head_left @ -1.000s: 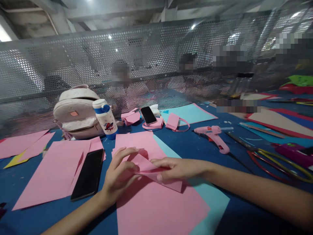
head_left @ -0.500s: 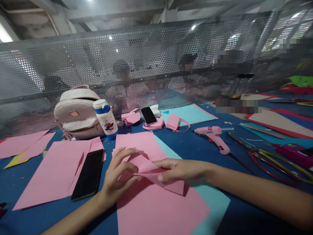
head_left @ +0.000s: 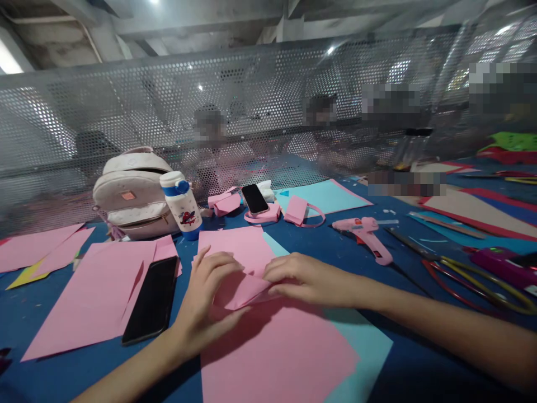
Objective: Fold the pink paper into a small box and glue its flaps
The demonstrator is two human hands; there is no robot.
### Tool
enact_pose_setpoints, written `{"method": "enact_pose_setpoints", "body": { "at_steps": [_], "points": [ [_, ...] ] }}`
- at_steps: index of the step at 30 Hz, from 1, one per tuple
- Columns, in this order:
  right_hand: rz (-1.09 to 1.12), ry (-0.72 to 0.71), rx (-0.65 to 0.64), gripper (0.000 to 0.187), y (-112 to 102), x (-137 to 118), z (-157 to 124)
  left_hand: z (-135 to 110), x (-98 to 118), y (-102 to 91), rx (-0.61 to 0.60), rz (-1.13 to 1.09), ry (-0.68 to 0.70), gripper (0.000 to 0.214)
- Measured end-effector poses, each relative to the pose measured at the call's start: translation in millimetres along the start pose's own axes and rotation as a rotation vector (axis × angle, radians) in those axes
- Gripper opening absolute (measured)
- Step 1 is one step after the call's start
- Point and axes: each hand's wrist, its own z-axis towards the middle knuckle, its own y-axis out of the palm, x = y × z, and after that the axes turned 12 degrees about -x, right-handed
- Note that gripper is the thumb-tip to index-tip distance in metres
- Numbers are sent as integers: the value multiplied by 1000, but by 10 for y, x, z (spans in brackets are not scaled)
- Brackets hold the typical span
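My left hand (head_left: pixel 210 296) and my right hand (head_left: pixel 302 277) meet over a folded piece of pink paper (head_left: pixel 241 291), both pinching it with curled fingers. The folded piece is held just above a large pink sheet (head_left: pixel 277 352) that lies on a light blue sheet (head_left: pixel 364 347) on the blue table. A black phone (head_left: pixel 151 299) lies face up just left of my left hand, on another pink sheet (head_left: pixel 92 296).
Toward the back stand a white backpack (head_left: pixel 132 193), a small bottle (head_left: pixel 181 204), a second phone (head_left: pixel 254 198) on a pink stand, and small pink paper pieces (head_left: pixel 298 210). A pink glue gun (head_left: pixel 367 235) and hoops (head_left: pixel 474 277) lie right. A perforated metal screen (head_left: pixel 126 112) closes the far edge; people sit behind it.
My right hand has moved up and left over the folded piece, and the long flap that stuck out toward me is now folded in. My left hand has closed further on it.
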Motion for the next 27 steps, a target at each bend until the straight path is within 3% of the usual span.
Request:
{"method": "enact_pose_setpoints", "body": {
  "at_steps": [5, 10, 14, 22, 27],
  "points": [
    [-357, 7, 73, 18, -22, 8, -8, 94, 145, -111, -129, 18, -48, 36],
    [-672, -44, 38, 15, -107, -75, 66, 129, 199, -234, -144, -45, -102, 28],
    [-825, -120, 51, 19, -191, -161, 102, 115, 198, -260, -165, -113, -157, 4],
    [-876, -167, 19, 22, -214, -301, 141, 117, 281, -182, -364, -329, -269, 28],
    [-937, -203, 96, 19, -218, -318, 258, 131, 256, -193, -345, -431, -404, 33]
  ]
}}
